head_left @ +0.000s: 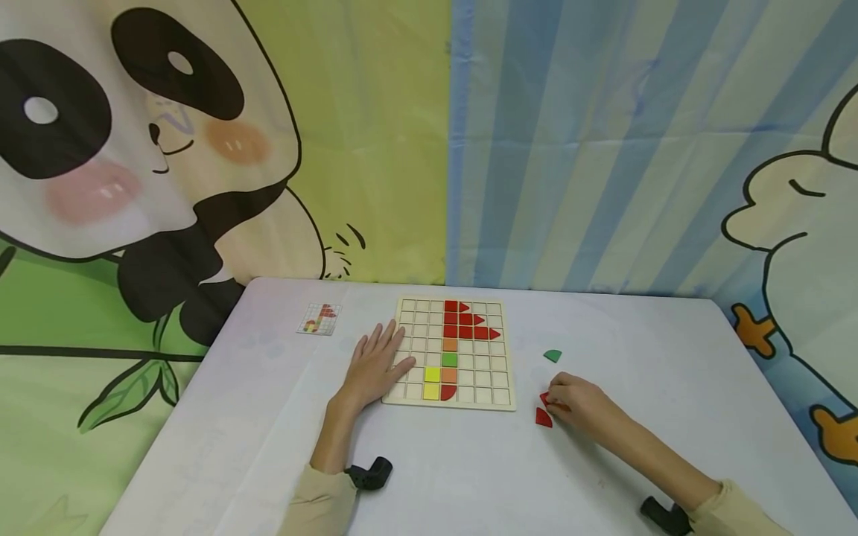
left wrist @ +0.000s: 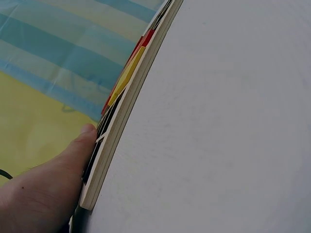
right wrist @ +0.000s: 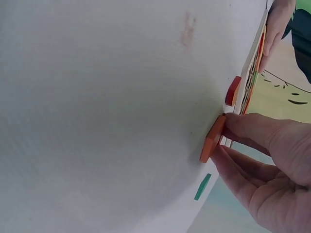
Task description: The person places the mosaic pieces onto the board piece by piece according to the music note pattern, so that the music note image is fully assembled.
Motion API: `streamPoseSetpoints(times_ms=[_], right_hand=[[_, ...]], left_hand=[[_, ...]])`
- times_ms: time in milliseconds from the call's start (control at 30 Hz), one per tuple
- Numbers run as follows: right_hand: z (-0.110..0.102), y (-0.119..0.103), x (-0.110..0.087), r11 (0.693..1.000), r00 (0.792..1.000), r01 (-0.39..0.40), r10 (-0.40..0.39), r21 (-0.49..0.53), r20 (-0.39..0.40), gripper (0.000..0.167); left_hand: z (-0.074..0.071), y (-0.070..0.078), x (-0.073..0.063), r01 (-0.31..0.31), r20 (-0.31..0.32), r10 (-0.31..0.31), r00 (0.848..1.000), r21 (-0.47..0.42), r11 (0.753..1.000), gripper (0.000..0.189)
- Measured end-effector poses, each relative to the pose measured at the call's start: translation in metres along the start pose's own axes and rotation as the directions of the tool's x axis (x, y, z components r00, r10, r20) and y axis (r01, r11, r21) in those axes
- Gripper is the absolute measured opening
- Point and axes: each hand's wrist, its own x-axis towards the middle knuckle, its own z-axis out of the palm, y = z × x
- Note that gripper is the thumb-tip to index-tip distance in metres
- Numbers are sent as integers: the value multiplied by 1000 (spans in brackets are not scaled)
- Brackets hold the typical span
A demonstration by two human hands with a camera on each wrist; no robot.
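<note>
Over to the right of the gridded board (head_left: pixel 482 362), I can see the right hand (head_left: pixel 582 403) pinching a reddish piece (right wrist: pixel 213 139) between thumb and fingertips, close to the tabletop. A red piece (head_left: pixel 544 418) lies just beside it on the near side, a green piece (head_left: pixel 553 356) farther off. The left hand (head_left: pixel 375 365), fingers extended and gripping nothing, rests on the board's left edge.
</note>
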Motion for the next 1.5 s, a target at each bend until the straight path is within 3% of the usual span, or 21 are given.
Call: streamPoseSetpoints(times_ms=[133, 367, 633, 833, 1133, 1333, 1500], right_hand=[[1, 0, 1, 1000, 1000, -2, 2, -20, -17, 16], [1, -2, 1, 996, 997, -80, 79, -39, -12, 13], [3, 0, 7, 996, 998, -56, 53, -63, -35, 17], [2, 3, 13, 998, 998, -56, 56, -41, -11, 21], [3, 5, 19, 997, 998, -64, 63, -46, -23, 11], [4, -9, 37, 999, 996, -37, 40, 37, -76, 11], [10, -39, 69, 989, 997, 41, -32, 144, -68, 11]], left_hand=[[0, 0, 0, -4, -8, 4, 1000, -2, 1000, 76], [-1, 0, 0, 9, 12, -9, 1000, 5, 1000, 77], [-1, 0, 0, 14, 24, -14, 1000, -3, 1000, 78], [-2, 1, 0, 7, 16, -7, 1000, -7, 1000, 77], [-3, 2, 1, -4, -2, 4, 1000, -10, 1000, 76], [-2, 2, 1, -2, -1, 2, 1000, -8, 1000, 76], [-2, 2, -1, -1, 9, 1, 1000, -13, 1000, 76]])
